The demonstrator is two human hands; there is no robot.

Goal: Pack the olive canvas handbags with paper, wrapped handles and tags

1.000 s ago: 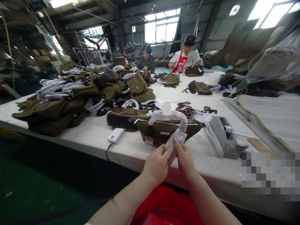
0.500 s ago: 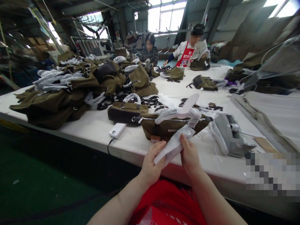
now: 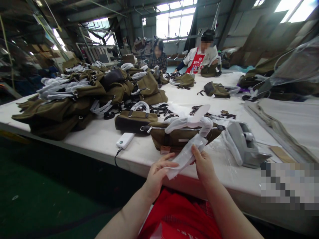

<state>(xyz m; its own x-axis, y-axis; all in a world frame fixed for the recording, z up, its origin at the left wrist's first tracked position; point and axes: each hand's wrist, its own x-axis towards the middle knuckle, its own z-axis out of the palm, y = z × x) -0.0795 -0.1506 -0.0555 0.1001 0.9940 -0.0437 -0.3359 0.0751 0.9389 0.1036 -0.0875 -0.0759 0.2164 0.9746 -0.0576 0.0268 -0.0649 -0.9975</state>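
Note:
A strip of thin white wrapping (image 3: 185, 157) slants between my hands in front of an olive handbag (image 3: 171, 139). My right hand (image 3: 204, 166) pinches the strip near its upper end, thumb on top. At its lower end my left hand (image 3: 157, 174) has the edge between thumb and fingers, the fingers fairly straight. The bag stands upright, with a silver zip along its top and a brown tag (image 3: 165, 150) hanging at the front. White wrapping covers its handles (image 3: 185, 123), and a pale oval piece (image 3: 201, 113) sticks up behind them.
A white power bank (image 3: 125, 140) with a cable lies left of the bag. Another olive bag (image 3: 136, 120) stands behind it, near a large heap of bags (image 3: 62, 113). To the right sits a grey tape dispenser (image 3: 245, 144). Two people work across the white table (image 3: 99, 136).
My left hand has shifted slightly down and left, its fingers straighter over the strip. The strip's lower end now lies flatter and wider. My right hand keeps its pinch.

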